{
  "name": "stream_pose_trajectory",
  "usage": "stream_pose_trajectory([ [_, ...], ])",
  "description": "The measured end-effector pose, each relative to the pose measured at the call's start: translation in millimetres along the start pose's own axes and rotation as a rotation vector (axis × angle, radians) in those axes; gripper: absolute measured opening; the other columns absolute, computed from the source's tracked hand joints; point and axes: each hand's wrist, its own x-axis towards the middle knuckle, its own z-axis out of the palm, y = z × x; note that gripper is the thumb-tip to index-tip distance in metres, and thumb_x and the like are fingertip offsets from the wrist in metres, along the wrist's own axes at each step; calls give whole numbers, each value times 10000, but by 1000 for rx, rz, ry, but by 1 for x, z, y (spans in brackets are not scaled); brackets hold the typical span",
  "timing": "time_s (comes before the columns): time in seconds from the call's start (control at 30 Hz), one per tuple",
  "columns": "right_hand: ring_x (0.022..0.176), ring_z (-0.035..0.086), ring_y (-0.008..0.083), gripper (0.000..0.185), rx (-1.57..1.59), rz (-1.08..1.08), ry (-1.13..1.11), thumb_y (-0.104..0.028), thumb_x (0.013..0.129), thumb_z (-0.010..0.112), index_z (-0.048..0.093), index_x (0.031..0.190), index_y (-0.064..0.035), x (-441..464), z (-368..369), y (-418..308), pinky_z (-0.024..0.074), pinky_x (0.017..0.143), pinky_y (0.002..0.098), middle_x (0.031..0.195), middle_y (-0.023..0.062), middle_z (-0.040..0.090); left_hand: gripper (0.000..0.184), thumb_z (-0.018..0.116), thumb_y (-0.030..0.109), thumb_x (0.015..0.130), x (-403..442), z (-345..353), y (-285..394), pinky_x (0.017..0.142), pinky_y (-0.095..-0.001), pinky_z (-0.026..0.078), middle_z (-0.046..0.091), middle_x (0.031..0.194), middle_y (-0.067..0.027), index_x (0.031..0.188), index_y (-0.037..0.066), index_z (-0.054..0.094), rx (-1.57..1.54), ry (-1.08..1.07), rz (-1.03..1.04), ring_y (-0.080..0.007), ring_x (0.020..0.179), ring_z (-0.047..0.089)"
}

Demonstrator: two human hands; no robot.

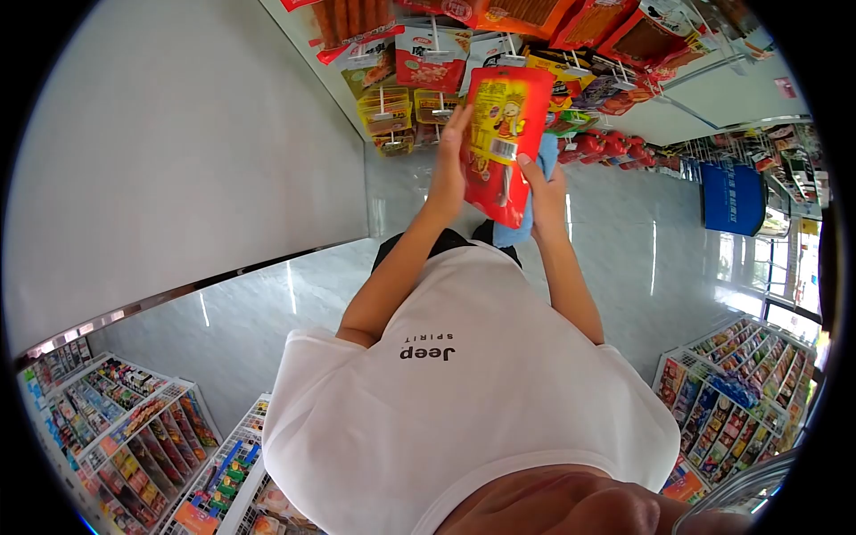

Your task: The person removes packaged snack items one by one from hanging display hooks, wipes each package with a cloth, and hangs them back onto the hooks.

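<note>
A red and yellow snack packet, printed with a cartoon figure and a barcode, is held up in front of the hanging rack. My left hand grips its left edge. On its right side, my right hand pinches the packet with the thumb on its face. A light blue cloth hangs behind the packet, also held in my right hand. The packet's far side is hidden.
Snack packets hang on metal pegs at the top, close beyond the held packet. A grey panel stands at the left. Stocked shelves are at the lower right and lower left. A blue bin stands at the right.
</note>
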Motion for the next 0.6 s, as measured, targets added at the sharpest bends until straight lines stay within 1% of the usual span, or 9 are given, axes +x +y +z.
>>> stream_pose_trajectory([
  [0.1, 928, 696, 166, 384, 252, 66, -21, -176, 940, 675, 574, 1256, 20, 4, -19, -6, 573, 792, 293, 1152, 134, 680, 654, 279, 499, 1066, -2, -30, -4, 1198, -408, 245, 347, 1560, -140, 1523, 35, 333, -380, 275, -252, -255, 1433, 355],
  [0.13, 934, 708, 188, 414, 286, 53, -28, -177, 942, 669, 550, 1281, 28, 3, -20, -9, 593, 801, 306, 1172, 158, 671, 572, 380, 427, 1059, -5, -31, -8, 1137, -417, 372, 461, 1474, -143, 1465, 25, 407, -494, 313, -305, -266, 1329, 486],
  [0.23, 949, 709, 203, 439, 454, 87, -99, -176, 944, 664, 525, 1309, 25, -2, -18, -15, 596, 834, 324, 1184, 170, 664, 490, 420, 375, 1054, -16, -27, -11, 1066, -437, 450, 542, 1402, -133, 1399, 32, 483, -732, 61, -578, -297, 1251, 557],
  [0.27, 960, 709, 212, 451, 475, 136, -95, -176, 945, 660, 514, 1323, 23, -3, -18, -16, 597, 843, 325, 1194, 174, 659, 477, 452, 382, 1047, -20, -22, -12, 980, -456, 523, 604, 1318, -131, 1369, 34, 501, -782, 43, -590, -298, 1190, 599],
  [0.37, 953, 709, 210, 455, 463, 198, -100, -179, 948, 656, 509, 1328, 24, -8, -15, -16, 599, 825, 318, 1196, 173, 657, 492, 474, 399, 1039, -25, -15, -9, 961, -480, 537, 584, 1341, -147, 1374, 40, 499, -1054, -62, -558, -307, 1176, 606],
  [0.4, 954, 705, 188, 434, 427, 166, -81, -213, 952, 664, 542, 1298, 18, -9, -14, -13, 591, 802, 301, 1178, 157, 669, 508, 472, 418, 1036, -26, -14, -8, 968, -492, 530, 576, 1352, -151, 1381, 46, 496, -1134, -82, -537, -314, 1183, 600],
  [0.47, 948, 698, 166, 413, 208, 131, -51, -242, 954, 671, 575, 1262, 15, -7, -24, -9, 578, 792, 291, 1158, 142, 679, 541, 469, 456, 1030, -27, -14, -5, 981, -517, 515, 561, 1375, -160, 1396, 59, 489, -1295, -126, -489, -327, 1198, 589],
  [0.53, 904, 685, 129, 388, -13, 83, 22, -291, 956, 678, 624, 1202, 4, -2, -31, -6, 556, 763, 279, 1082, 100, 702, 566, 457, 479, 1027, -26, -8, 12, 997, -543, 494, 543, 1397, -163, 1418, 71, 474, -1290, -113, -459, -341, 1217, 574],
  [0.6, 872, 683, 137, 421, -55, 39, 109, -311, 957, 675, 602, 1227, 4, 2, -36, -8, 557, 739, 284, 1084, 94, 691, 605, 436, 508, 1024, -26, -8, 15, 1029, -567, 457, 523, 1423, -161, 1454, 83, 443, -1305, -93, -445, -359, 1248, 548],
])
